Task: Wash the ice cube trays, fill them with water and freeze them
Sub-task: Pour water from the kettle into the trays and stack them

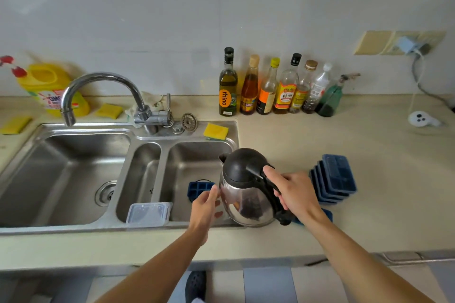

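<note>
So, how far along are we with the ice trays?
The stacked trays on the counter look washed; none visibly filled. Now the right hand grips the kettle handle, the left hand touches its side, beside a tray in the sink. Filling and freezing remain.

far left: yellow detergent jug (49,88) by the wall (172,19), yellow sponge (109,110) just right of it | far centre: olive oil bottle (228,86), then five more condiment bottles (286,91) and a green spray bottle (330,99) in a row on the beige counter (369,145) | far right: blue charger (408,45) in wall socket (376,43)
</note>
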`<state>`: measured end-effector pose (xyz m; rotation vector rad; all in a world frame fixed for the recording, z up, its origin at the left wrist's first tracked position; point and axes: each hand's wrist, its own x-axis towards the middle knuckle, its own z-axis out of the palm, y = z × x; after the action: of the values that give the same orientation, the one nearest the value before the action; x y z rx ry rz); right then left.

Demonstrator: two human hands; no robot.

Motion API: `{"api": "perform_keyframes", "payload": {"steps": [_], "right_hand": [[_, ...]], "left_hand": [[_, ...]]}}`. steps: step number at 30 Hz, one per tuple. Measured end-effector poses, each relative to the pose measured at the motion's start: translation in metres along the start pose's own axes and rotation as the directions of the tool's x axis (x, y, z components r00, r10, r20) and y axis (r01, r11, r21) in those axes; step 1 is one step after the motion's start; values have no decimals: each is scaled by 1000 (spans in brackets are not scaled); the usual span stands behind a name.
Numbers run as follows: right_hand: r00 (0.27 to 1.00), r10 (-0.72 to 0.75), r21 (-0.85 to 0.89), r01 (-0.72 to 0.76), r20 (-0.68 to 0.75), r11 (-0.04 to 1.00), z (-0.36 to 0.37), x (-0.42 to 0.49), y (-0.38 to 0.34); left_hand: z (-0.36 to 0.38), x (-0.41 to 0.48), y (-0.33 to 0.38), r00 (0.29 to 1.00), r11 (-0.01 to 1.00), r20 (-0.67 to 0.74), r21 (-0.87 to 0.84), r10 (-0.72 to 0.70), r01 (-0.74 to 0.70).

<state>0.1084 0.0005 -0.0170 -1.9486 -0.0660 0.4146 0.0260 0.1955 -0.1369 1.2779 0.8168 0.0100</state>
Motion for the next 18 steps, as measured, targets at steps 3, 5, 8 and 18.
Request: {"api": "perform_keyframes", "payload": {"steps": [3, 5, 8, 18], "right_hand": [[999, 23, -23, -22, 24, 999, 4, 3, -14], [998, 40, -33, -38, 50, 999, 7, 5, -20], [996, 56, -80, -50, 75, 996, 14, 9, -28], [991, 73, -240, -44, 114, 970, 44, 24, -58]], "left_hand": [[-4, -3, 4, 1000, 999, 14, -32, -8, 8], [-7, -5, 7, 999, 999, 42, -44, -12, 14], [-14, -3, 8, 997, 997, 66, -62, -44, 49], [-45, 13, 7, 974, 984, 206, -125, -97, 125]]}}
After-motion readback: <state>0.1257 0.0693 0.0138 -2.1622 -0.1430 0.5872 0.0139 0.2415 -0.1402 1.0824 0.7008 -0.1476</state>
